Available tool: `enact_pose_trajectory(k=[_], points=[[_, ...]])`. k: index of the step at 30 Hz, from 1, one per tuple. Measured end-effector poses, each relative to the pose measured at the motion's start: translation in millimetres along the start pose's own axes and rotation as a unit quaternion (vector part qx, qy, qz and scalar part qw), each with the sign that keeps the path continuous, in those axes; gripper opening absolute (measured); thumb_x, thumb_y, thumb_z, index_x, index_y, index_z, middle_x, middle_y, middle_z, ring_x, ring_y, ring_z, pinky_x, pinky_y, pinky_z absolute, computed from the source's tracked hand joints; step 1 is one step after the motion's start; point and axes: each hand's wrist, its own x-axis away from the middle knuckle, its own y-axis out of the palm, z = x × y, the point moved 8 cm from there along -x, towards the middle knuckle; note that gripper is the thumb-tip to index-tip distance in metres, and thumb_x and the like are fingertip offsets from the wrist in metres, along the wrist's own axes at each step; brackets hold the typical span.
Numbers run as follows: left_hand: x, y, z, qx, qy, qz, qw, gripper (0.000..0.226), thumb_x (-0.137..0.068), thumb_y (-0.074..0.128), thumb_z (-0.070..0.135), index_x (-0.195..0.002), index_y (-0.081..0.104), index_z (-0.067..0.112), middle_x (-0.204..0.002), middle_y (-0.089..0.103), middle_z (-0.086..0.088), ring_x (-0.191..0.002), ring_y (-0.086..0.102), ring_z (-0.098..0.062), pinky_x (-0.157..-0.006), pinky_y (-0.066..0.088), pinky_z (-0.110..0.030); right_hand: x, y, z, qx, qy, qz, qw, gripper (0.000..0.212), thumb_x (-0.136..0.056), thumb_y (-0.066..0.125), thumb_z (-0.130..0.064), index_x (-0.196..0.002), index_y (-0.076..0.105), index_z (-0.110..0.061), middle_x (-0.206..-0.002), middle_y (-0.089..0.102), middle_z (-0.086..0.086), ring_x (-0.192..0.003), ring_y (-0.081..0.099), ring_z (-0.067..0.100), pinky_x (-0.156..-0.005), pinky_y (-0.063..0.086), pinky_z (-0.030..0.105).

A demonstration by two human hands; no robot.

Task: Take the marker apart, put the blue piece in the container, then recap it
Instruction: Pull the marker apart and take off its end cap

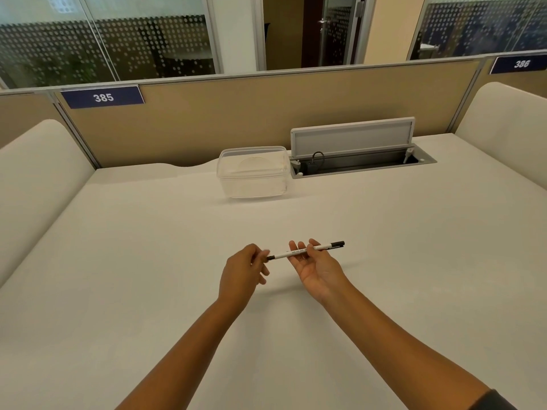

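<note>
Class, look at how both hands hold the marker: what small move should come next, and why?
Probably pull the left hand leftward to draw off the marker's black end piece. Its fingers pinch that end while the right hand grips the white barrel; the marker looks whole, and the container waits behind.

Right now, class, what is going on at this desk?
A person is holding a marker in both hands above a white desk. The right hand pinches the white barrel near its middle, and the left hand pinches the dark end on the left. The black cap at the other end looks to be still on, so the marker is not yet apart. A clear container sits further back on the desk, beside an open cable tray. No blue piece is visible.
</note>
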Motion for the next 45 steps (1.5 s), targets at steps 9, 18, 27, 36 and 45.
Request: enact_pose_trajectory(k=[9,18,27,36,45], points=[[4.7,7.5,0.4,-0.002,0.019,-0.03,0.999,0.015,-0.086,0.062,0.017,-0.081,0.051,0.025,-0.075,0.064,0.008,-0.063,0.064,-0.008,-0.063,0.053,-0.03,1.4,3.3,3.7,0.01,0.0,-0.01,1.0,0.013,-0.095,0.04,0.002,-0.094,0.049,-0.007,-0.088,0.054,0.015,-0.084,0.063,0.031,-0.082,0.048,0.05],[8.0,0.3,3.5,-0.027,0.038,0.008,0.999,0.017,-0.088,0.058,0.036,-0.09,0.049,0.022,-0.074,0.064,0.006,-0.064,0.065,-0.013,-0.06,0.053,-0.032,4.2,7.5,5.2,0.012,0.001,-0.02,1.0,0.012,-0.094,0.042,0.001,-0.096,0.05,-0.006,-0.09,0.055,0.015,-0.085,0.063,0.032,-0.082,0.049,0.049],[9.9,-6.2,13.4,-0.143,0.109,0.018,0.983,0.024,-0.084,0.061,0.04,-0.096,0.046,0.027,-0.075,0.055,0.02,-0.06,0.06,-0.008,-0.053,0.044,-0.018,7.2,6.6,10.2,0.008,0.014,-0.018,1.0,0.011,-0.094,0.043,0.002,-0.095,0.051,-0.006,-0.089,0.056,0.016,-0.085,0.063,0.032,-0.082,0.049,0.049],[11.4,-1.1,1.5,-0.099,0.084,-0.026,0.991,0.01,-0.09,0.055,0.032,-0.083,0.057,0.025,-0.067,0.067,0.008,-0.054,0.064,-0.009,-0.056,0.048,-0.022,10.0,6.9,9.1,0.002,0.022,-0.018,1.0,0.01,-0.094,0.044,0.001,-0.093,0.052,-0.006,-0.089,0.057,0.015,-0.083,0.064,0.031,-0.074,0.05,0.047],[15.3,-5.1,4.7,-0.135,0.103,-0.008,0.985,0.034,-0.089,0.035,0.051,-0.077,0.053,0.025,-0.063,0.064,0.006,-0.048,0.053,-0.007,-0.055,0.048,-0.032,6.8,5.0,8.4,0.031,0.01,-0.033,0.999,0.01,-0.093,0.048,-0.001,-0.094,0.053,-0.01,-0.087,0.06,0.012,-0.08,0.068,0.027,-0.068,0.054,0.041]])
